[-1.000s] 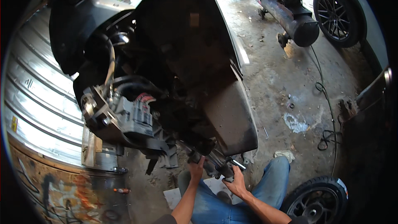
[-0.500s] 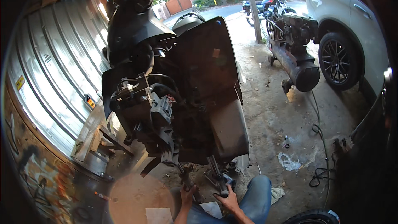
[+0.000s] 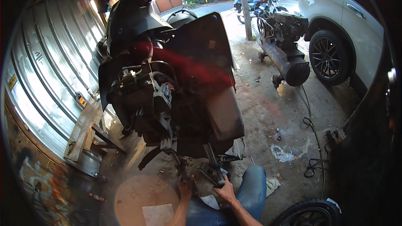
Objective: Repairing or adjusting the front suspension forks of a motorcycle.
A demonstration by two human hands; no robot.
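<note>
A partly stripped scooter (image 3: 167, 83) stands in front of me, its dark body panels and wiring exposed and its front wheel off. Two fork legs reach down from it toward my lap. My left hand (image 3: 186, 187) is closed round the lower end of the left fork leg (image 3: 181, 168). My right hand (image 3: 226, 191) grips the lower end of the right fork leg (image 3: 210, 155), thumb along it. Finger detail is small, and the far side of each grip is hidden. My jeans-clad knee (image 3: 253, 182) is right of the forks.
A loose wheel with a tyre (image 3: 310, 213) lies at the lower right. Behind it are a hose (image 3: 313, 136), an air compressor (image 3: 289, 65) and a white car (image 3: 347, 16). A wooden bench (image 3: 83, 132) stands left by the corrugated metal wall (image 3: 50, 67). White sheets (image 3: 158, 214) lie near my legs.
My view has swung a little to the right, bringing more of the loose wheel in. A reddish glare now crosses the scooter's panel. Both hands keep their hold on the fork legs.
</note>
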